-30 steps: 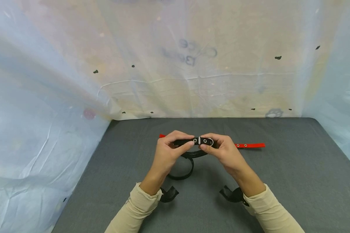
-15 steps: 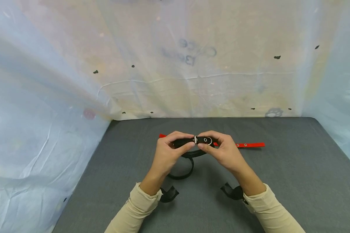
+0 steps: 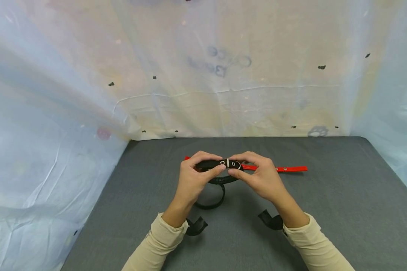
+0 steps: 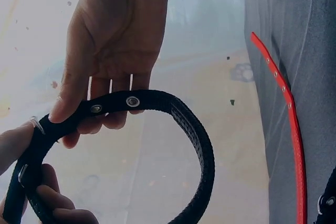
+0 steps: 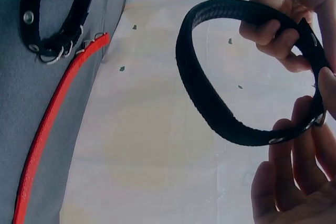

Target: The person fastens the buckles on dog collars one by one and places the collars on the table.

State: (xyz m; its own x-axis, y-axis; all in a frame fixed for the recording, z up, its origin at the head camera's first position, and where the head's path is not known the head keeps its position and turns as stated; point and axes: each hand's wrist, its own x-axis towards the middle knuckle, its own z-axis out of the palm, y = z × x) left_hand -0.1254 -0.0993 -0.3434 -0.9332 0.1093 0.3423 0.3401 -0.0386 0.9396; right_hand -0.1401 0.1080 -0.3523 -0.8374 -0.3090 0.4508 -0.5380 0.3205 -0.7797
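Note:
A black dog collar [image 3: 210,165] with metal eyelets, a buckle and a ring is held up as a loop over the table. My left hand [image 3: 194,177] pinches it just left of the buckle. On the other side, my right hand [image 3: 260,176] has thumb and fingertips at the strap by the ring. The left wrist view shows the collar [image 4: 202,166] curving down between both hands, with the right thumb pressed on the strap. Fingers of the left hand curl round the collar [image 5: 202,85] in the right wrist view. Part of the buckle is hidden by fingertips.
Behind the hands a red collar [image 3: 293,169] with eyelets lies stretched across the grey table [image 3: 342,210]. Another black collar [image 3: 210,207] lies looped below the left hand. Black straps [image 3: 196,227] stick out from both wrists. Whitish sheeting [image 3: 257,105] encloses the back and sides.
The held collar has shifted slightly left, with its buckle and ring. More of the red collar shows behind the right hand. The collars on the table have stayed in place.

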